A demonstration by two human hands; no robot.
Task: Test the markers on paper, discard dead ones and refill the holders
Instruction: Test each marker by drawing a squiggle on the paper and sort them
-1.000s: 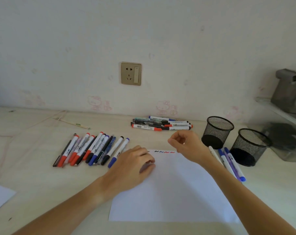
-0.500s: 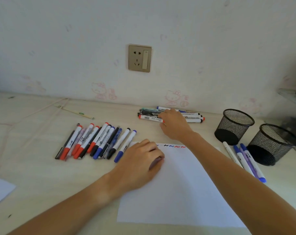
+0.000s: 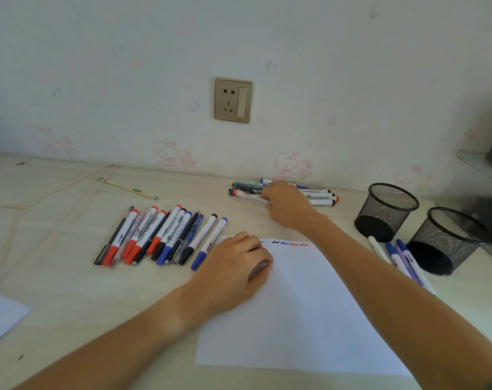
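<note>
A white paper sheet [image 3: 309,305] lies in front of me, with small blue, black and red test squiggles [image 3: 289,244] along its top edge. My left hand [image 3: 233,266] rests on the sheet's upper left corner with loosely curled fingers and holds nothing. My right hand [image 3: 284,204] reaches to the far pile of markers [image 3: 320,197] by the wall and pinches a red-ended marker [image 3: 246,195] at the pile's near left side. A row of several red, blue and black markers [image 3: 160,235] lies left of the paper. Two black mesh holders [image 3: 385,211] [image 3: 447,240] stand at the right, with three markers [image 3: 399,260] lying beside them.
A wall socket [image 3: 233,100] sits above the desk. A thin wooden stick [image 3: 126,187] and a pale cable lie at the back left. Another sheet's corner [image 3: 2,316] shows at the left edge. A shelf [image 3: 481,164] juts in at the right.
My right hand moved from above the paper's top edge out to the far marker pile and closed on a marker there. My left hand stayed on the paper.
</note>
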